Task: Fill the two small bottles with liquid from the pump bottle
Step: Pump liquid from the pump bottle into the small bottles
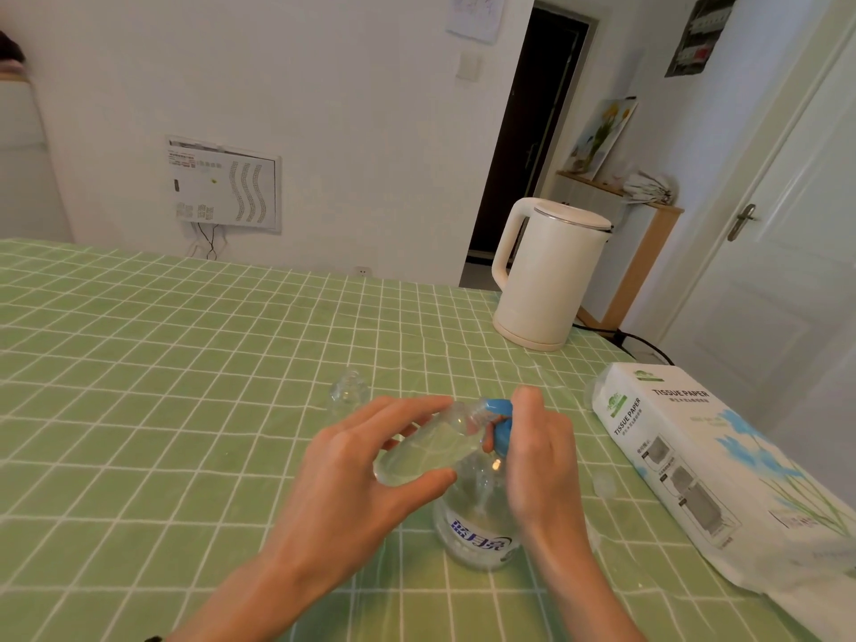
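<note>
left grip [366, 461], at lower centre of the head view, is curled round a small clear bottle [417, 451], thumb under it and fingers over the top. the bottle is held tilted in the air, its mouth up against the spout of the blue pump head [500, 424]. right grip [539, 451], just right of centre, is wrapped over that pump head, with a fingertip showing under the spout. the pump bottle [477, 525] stands on the green checked counter [185, 386] below both hands.

handling, as a judgement: the small bottle looks like thin, light plastic. it is probably easy to dent and slick if liquid runs down it, so a hold round the body, clear of the mouth, suits it. the pump bottle looks heavier and steadier, and is best worked from the top of its head.

counted: two small bottles, one held and a second small bottle [347, 393] standing uncapped just above the left grip; one pump bottle; one white kettle [546, 275] at upper right; one tissue pack [695, 465] at right. a small clear piece [604, 483] beside the pack may be a cap; i cannot tell.
</note>
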Tool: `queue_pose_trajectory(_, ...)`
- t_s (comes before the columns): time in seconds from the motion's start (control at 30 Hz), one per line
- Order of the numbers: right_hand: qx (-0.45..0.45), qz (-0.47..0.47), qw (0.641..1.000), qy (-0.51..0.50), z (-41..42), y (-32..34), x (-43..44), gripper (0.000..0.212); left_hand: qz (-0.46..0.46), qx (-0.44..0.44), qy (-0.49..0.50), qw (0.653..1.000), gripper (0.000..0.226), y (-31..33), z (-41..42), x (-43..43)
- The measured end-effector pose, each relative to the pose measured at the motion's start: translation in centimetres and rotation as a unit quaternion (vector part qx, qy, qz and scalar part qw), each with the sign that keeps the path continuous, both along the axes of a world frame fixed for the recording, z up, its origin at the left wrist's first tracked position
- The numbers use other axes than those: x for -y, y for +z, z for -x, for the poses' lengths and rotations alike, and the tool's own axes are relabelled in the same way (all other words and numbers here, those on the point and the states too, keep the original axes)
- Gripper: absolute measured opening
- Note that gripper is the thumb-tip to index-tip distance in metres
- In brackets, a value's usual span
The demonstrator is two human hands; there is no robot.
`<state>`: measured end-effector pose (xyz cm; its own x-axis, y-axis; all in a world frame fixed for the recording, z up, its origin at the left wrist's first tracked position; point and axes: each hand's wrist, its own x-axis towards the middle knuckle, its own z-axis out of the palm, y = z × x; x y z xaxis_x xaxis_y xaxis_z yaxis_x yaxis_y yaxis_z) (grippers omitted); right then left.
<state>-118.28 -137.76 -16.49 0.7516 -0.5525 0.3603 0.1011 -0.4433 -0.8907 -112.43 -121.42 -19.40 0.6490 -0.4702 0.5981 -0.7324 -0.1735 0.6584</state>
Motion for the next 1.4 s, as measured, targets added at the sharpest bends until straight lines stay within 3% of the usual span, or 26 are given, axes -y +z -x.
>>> queue_pose_trajectory(0.3,0.002,0.007,1.000,-0.003,0.11,0.06,-0.28,0.062,-0.004,-0.002,0.003,1.000,0.053,0.14,0.05,-0.10)
queue_pose_trajectory(0.63,0.001,0.005,1.000,-0.003,0.01,-0.10,-0.03,0.054,-0.002,-0.004,0.003,1.000,0.055,0.06,0.08,-0.17)
queue_pose_trajectory(0.87,0.003,-0.003,1.000,-0.012,0.03,0.01,-0.34,0.064,-0.003,-0.003,0.002,1.000,0.054,0.06,0.03,-0.17)
queue_pose_trajectory(1.07,0.003,-0.003,1.000,-0.005,-0.09,-0.02,-0.05,0.056,-0.001,-0.007,0.003,1.000,0.054,0.07,-0.03,-0.15)
queue_pose_trajectory(1.4,-0.001,-0.016,1.000,0.001,0.04,-0.25,-0.15,0.068,-0.004,-0.006,0.012,1.000,0.054,-0.07,-0.12,-0.21)
